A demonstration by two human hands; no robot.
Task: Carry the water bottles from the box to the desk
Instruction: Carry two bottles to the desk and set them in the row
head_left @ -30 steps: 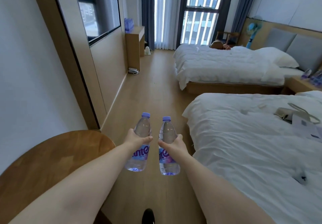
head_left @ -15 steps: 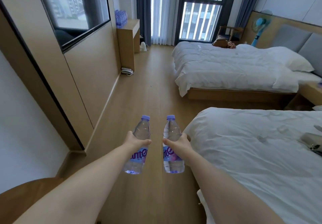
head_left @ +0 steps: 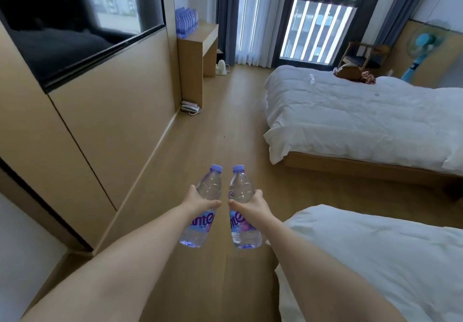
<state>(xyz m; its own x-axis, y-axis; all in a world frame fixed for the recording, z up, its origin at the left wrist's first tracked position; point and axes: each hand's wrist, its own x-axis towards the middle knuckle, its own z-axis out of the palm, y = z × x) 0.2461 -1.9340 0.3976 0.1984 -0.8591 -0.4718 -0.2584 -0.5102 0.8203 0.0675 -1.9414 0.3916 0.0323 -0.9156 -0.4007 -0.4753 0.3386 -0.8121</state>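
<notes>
Above wooden floor (head_left: 200, 151), left hand (head_left: 198, 202) grips left bottle (head_left: 203, 209), right hand (head_left: 251, 205) grips right bottle (head_left: 243, 209); both upright, just apart. Bottle row (head_left: 186, 22) on far worktop (head_left: 200, 38).

**What the head view leaves hidden or unclear**

The left hand (head_left: 200, 202) covers the middle of the left bottle (head_left: 204, 211), so its label reads only in part; the fingers on the far side of that grip are out of sight. The right hand (head_left: 253, 205) hides the right bottle (head_left: 244, 211) the same way. Both forearms run off the bottom edge. At 12 o'clock, the bottles on the bench (head_left: 198, 43) blur into one violet mass (head_left: 186, 25), too small to count. The near bed (head_left: 375, 259) is cut off at 4 o'clock, the far bed (head_left: 363, 121) at 3 o'clock. The dark screen (head_left: 75, 21) at 10 o'clock is cropped by the top and left edges. Small items on the floor (head_left: 200, 159) by the bench cannot be identified.
</notes>
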